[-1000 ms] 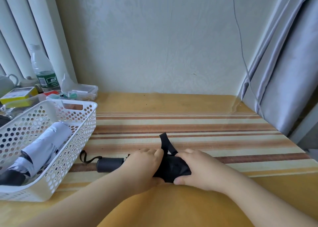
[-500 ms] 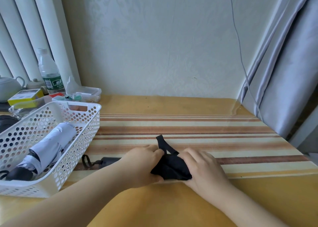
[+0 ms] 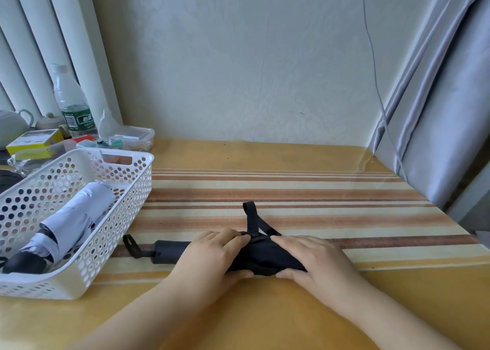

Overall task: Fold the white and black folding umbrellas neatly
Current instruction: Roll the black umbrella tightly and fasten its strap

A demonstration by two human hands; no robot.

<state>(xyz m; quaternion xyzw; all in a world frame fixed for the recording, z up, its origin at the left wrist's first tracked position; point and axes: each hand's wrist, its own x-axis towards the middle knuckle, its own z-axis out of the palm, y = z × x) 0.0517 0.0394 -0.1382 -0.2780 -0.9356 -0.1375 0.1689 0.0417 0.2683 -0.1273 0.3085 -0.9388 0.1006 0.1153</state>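
The black folding umbrella (image 3: 261, 257) lies crosswise on the striped tabletop (image 3: 318, 209), its handle (image 3: 169, 251) and wrist loop pointing left. My left hand (image 3: 209, 257) wraps the canopy just right of the handle. My right hand (image 3: 315, 259) grips the canopy's right end. The closing strap (image 3: 252, 218) sticks up and away between my hands. The white folding umbrella (image 3: 71, 222) lies rolled in the white perforated basket (image 3: 116, 233) at the left, its black handle toward me.
Behind the basket stand a water bottle (image 3: 71, 103), a teapot (image 3: 10, 127), a yellow box (image 3: 34, 141) and a clear lidded container (image 3: 132, 137). A grey curtain (image 3: 445, 111) hangs at the right. The wall closes the table's far edge.
My hands have turned the black umbrella a little, and more of its handle shows at the left. The strap now stands more upright between my hands. The view shifted slightly.
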